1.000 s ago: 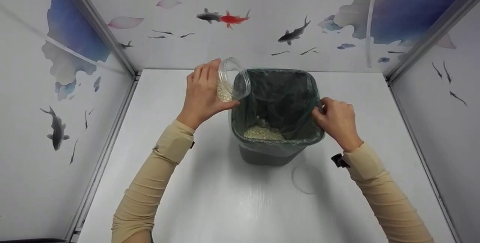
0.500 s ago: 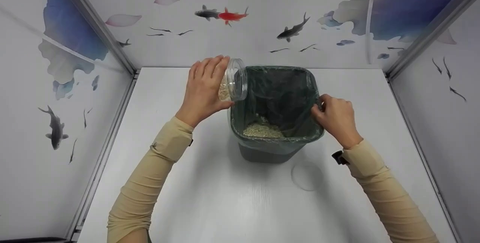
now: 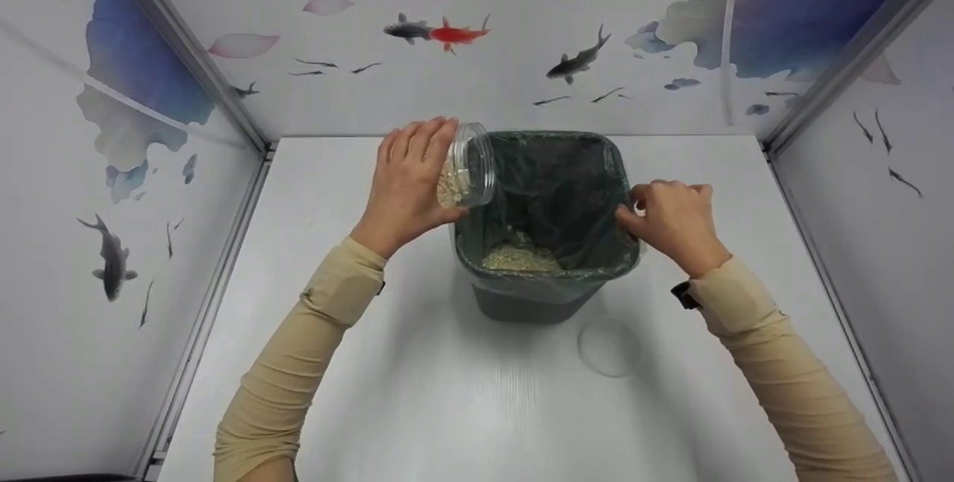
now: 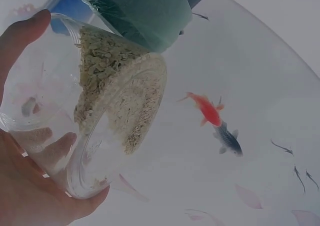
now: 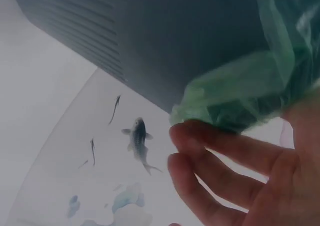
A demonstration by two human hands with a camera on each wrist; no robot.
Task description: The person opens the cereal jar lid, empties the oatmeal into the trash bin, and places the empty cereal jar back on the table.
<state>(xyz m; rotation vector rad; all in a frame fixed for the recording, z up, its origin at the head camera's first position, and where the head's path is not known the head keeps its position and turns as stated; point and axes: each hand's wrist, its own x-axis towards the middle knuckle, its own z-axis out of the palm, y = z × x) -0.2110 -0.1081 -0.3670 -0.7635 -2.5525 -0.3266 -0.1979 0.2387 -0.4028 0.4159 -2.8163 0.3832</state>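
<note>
My left hand [image 3: 410, 180] grips a clear plastic jar [image 3: 478, 169], tipped on its side with its mouth over the left rim of a dark trash bin [image 3: 533, 303]. Pale, oat-like flakes [image 4: 107, 65] lie heaped against one side of the jar in the left wrist view. More flakes [image 3: 522, 258] rest at the bottom of the bin, on its green liner [image 3: 566, 169]. At the right rim, my right hand [image 3: 674, 221] pinches the bin's edge, thumb on the inner side. The right wrist view shows its fingers [image 5: 200, 141] outside, against the liner's folded hem [image 5: 235, 100].
A clear round lid [image 3: 610, 348] lies flat on the white table [image 3: 477, 422], just in front of the bin. White panels painted with fish stand behind and on both sides, joined by metal posts [image 3: 186, 42].
The jar's mouth has turned more toward the bin's inside and sits slightly lower than half a second ago. My right wrist has shifted up and outward while the fingers stay at the rim.
</note>
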